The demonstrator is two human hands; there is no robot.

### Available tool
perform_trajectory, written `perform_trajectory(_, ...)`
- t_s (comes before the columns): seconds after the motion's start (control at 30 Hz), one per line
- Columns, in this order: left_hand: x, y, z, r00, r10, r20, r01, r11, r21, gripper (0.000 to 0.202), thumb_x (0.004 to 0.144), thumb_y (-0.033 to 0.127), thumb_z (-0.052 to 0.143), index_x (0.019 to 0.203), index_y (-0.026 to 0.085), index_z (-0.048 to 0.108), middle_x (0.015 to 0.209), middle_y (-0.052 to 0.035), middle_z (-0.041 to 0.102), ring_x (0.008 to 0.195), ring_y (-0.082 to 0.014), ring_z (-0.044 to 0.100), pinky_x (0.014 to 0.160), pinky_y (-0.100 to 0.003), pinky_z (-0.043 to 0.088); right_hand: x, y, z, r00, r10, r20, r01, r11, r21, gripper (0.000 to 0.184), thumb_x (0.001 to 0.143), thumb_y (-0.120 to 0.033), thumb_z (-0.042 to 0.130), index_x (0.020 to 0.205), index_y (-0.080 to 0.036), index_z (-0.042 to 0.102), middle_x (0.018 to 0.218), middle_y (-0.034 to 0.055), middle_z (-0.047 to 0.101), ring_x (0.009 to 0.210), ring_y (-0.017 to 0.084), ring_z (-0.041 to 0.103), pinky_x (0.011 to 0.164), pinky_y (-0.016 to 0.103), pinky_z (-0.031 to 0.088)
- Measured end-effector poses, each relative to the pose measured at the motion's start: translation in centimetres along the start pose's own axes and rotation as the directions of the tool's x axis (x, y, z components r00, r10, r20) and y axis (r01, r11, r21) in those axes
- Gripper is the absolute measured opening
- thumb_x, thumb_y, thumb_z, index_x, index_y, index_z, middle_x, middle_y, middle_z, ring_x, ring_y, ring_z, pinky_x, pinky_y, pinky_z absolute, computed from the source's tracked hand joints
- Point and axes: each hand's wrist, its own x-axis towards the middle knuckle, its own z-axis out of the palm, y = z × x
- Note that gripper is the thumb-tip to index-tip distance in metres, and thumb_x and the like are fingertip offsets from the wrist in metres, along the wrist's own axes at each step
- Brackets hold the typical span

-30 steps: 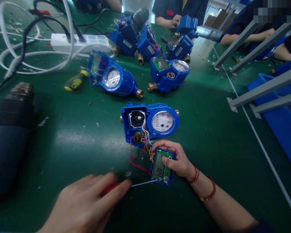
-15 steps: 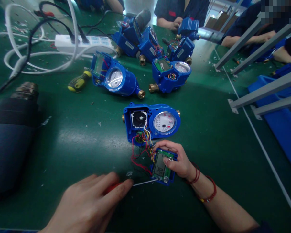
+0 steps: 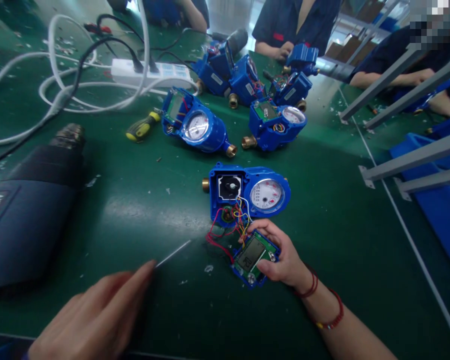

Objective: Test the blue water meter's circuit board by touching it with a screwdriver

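My left hand (image 3: 93, 310) is closed around a screwdriver (image 3: 173, 253); its thin metal shaft shows past my fingertips, while the handle is hidden. The tip points up and right, apart from anything. My right hand (image 3: 281, 255) grips a circuit board (image 3: 252, 254) with a small display, set in a blue cover, thumb on its front. Red, yellow and white wires (image 3: 242, 215) run from the board to an open blue water meter (image 3: 213, 195) lying just beyond. That meter shows a round dial and a square compartment with a black-and-white part inside.
Two more water meters (image 3: 206, 130) lie further back, with several others behind. A yellow-black screwdriver (image 3: 143, 127), a white power strip (image 3: 150, 74) with cables and a heat gun (image 3: 33, 205) are on the left. Metal struts (image 3: 416, 160) and a blue bin (image 3: 435, 200) stand right; co-workers sit opposite.
My left hand has drawn the screwdriver down and left, away from the circuit board it was touching. In my right hand the board has turned a little. The whole view has shifted slightly.
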Motion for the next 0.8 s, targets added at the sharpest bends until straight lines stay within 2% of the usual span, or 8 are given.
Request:
perform_trajectory(0.07, 0.2, -0.5, 0.6, 0.999, 0.029, -0.04, -0.025, 0.994, 0.103, 0.048, 0.085, 0.035, 0.047, 0.131, 0.037, 0.034, 0.092, -0.0024, 0.06, 0.061, -0.0144, 0.053, 0.051, -0.027, 0.04, 0.0, 0.1, 0.6, 1.0, 0.003, -0.009, -0.003, 1.0, 0.001, 0.063, 0.056, -0.033, 0.082, 0.107, -0.022, 0.047, 0.098, 0.0042, 0.057, 0.085, 0.017, 0.059, 0.073, 0.027, 0.049)
perform_trajectory(0.13, 1.0, -0.3, 0.4, 0.999, 0.019, -0.049, -0.01, 0.986, 0.164, 0.049, 0.084, 0.034, 0.049, 0.131, 0.033, 0.036, 0.095, -0.0054, 0.059, 0.065, -0.0168, 0.053, 0.055, -0.03, 0.041, 0.0, 0.2, 1.2, 0.999, -0.002, -0.035, 0.002, 1.0, -0.013, 0.073, 0.047, -0.034, 0.086, 0.107, -0.022, 0.047, 0.102, 0.0046, 0.057, 0.089, 0.018, 0.057, 0.077, 0.028, 0.049)
perform_trajectory(0.27, 3.2, 2.0, -1.3, 0.996, -0.06, -0.068, 0.074, 0.971, 0.228, 0.047, 0.083, 0.029, 0.052, 0.129, 0.028, 0.04, 0.108, -0.0101, 0.054, 0.094, -0.0309, 0.051, 0.074, -0.045, 0.041, -0.3, 0.2, 2.6, 0.994, -0.029, -0.102, 0.021, 0.997, -0.077, 0.082, 0.039, -0.032, 0.089, 0.109, -0.025, 0.046, 0.104, 0.0026, 0.056, 0.093, 0.018, 0.055, 0.081, 0.026, 0.047)
perform_trajectory(0.33, 4.1, 3.0, -1.7, 0.995, -0.069, -0.069, 0.082, 0.975, 0.207, 0.045, 0.083, 0.026, 0.052, 0.127, 0.026, 0.042, 0.114, -0.0114, 0.052, 0.1, -0.0331, 0.049, 0.077, -0.047, 0.04, -0.4, 0.1, 3.2, 0.992, -0.042, -0.117, 0.029, 0.993, -0.11, 0.086, 0.038, -0.026, 0.09, 0.111, -0.026, 0.045, 0.106, 0.0014, 0.055, 0.096, 0.017, 0.054, 0.083, 0.024, 0.047)
perform_trajectory(0.43, 4.5, 3.1, -1.6, 0.995, -0.078, -0.057, 0.084, 0.99, 0.116, 0.043, 0.085, 0.025, 0.048, 0.127, 0.02, 0.04, 0.114, -0.0127, 0.052, 0.1, -0.0312, 0.05, 0.078, -0.045, 0.04, -0.7, 0.2, 3.9, 0.991, -0.025, -0.131, 0.008, 0.991, -0.131, 0.087, 0.042, -0.017, 0.088, 0.113, -0.028, 0.04, 0.11, 0.0008, 0.054, 0.099, 0.017, 0.054, 0.085, 0.024, 0.047)
perform_trajectory(0.57, 4.2, 1.7, -1.3, 0.997, -0.082, -0.012, 0.082, 0.997, 0.013, 0.042, 0.087, 0.036, 0.044, 0.12, 0.01, 0.044, 0.116, -0.016, 0.05, 0.101, -0.033, 0.048, 0.079, -0.047, 0.04, -1.2, 0.7, 4.5, 0.991, 0.057, -0.123, -0.072, 0.99, -0.12, 0.081, 0.055, -0.014, 0.083, 0.117, -0.03, 0.034, 0.109, 0.0033, 0.058, 0.095, 0.02, 0.059, 0.08, 0.032, 0.053)
perform_trajectory(0.7, 3.5, 0.2, -1.4, 0.999, -0.051, -0.001, 0.051, 0.999, 0.007, 0.035, 0.087, 0.037, 0.044, 0.116, 0.017, 0.049, 0.108, -0.0124, 0.053, 0.092, -0.0297, 0.05, 0.074, -0.044, 0.042, -1.3, 1.1, 4.7, 0.986, 0.068, -0.149, -0.091, 0.984, -0.152, 0.076, 0.056, -0.011, 0.081, 0.115, -0.029, 0.037, 0.101, 0.0032, 0.062, 0.091, 0.02, 0.062, 0.077, 0.033, 0.054)
perform_trajectory(0.8, 2.7, 0.0, -1.6, 0.997, -0.068, -0.037, 0.064, 0.993, -0.099, 0.034, 0.087, 0.038, 0.044, 0.118, 0.023, 0.048, 0.098, -0.0074, 0.055, 0.083, -0.022, 0.054, 0.068, -0.036, 0.045, -1.3, 1.1, 4.8, 0.98, 0.022, -0.196, -0.063, 0.977, -0.203, 0.076, 0.052, -0.011, 0.083, 0.112, -0.03, 0.041, 0.104, 0.0014, 0.059, 0.09, 0.019, 0.062, 0.077, 0.029, 0.054)
